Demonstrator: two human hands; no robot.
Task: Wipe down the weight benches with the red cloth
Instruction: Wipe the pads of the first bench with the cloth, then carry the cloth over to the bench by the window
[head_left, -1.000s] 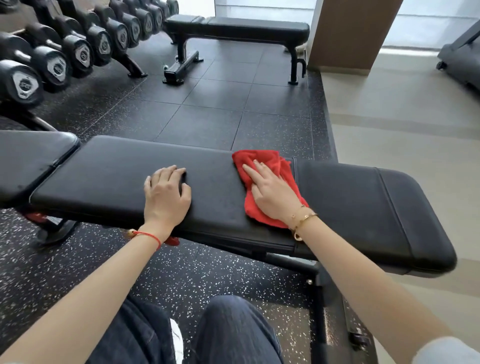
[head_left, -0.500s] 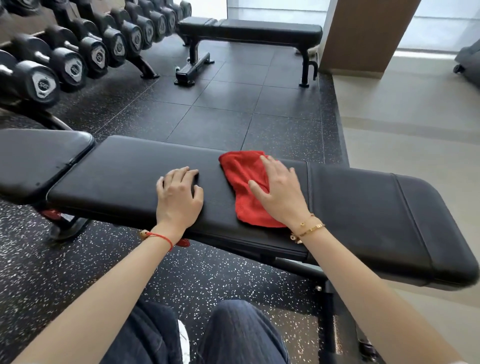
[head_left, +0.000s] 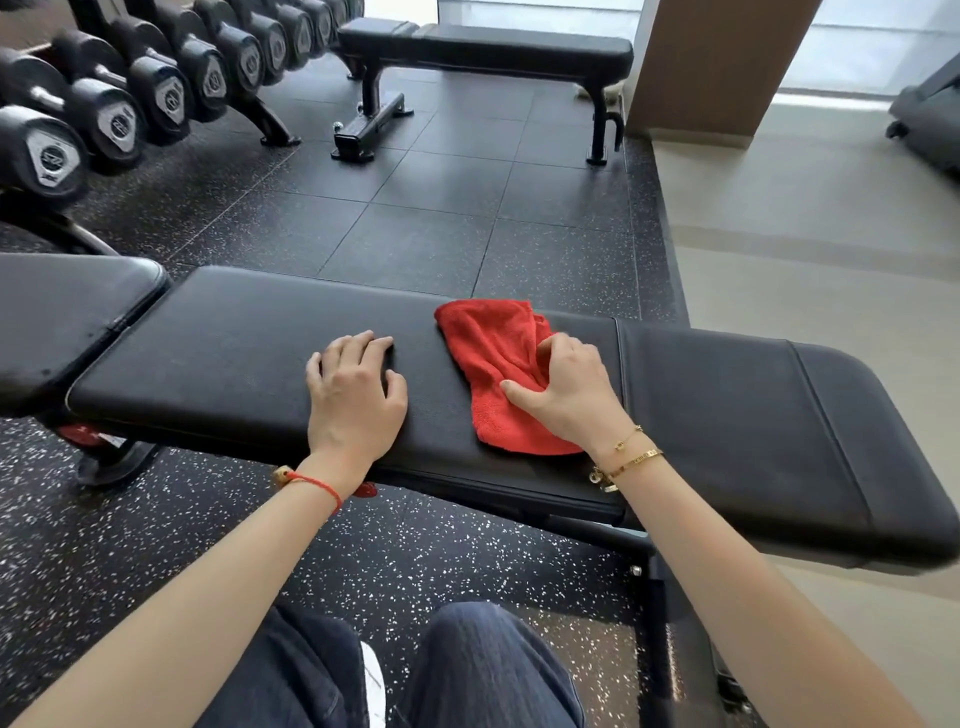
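Red cloth lying rumpled across the middle of the near weight bench, reaching from far edge toward near edge. Right hand gripping the cloth, fingers curled into its folds. Left hand just beside, resting palm-down on bare padding, fingers loosely bent and together. Second bench well apart, beside the dumbbell rack.

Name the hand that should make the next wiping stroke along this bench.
Right. The right hand already grips the red cloth on the near bench. The left hand rests on the pad with no cloth, probably better kept there as a brace.
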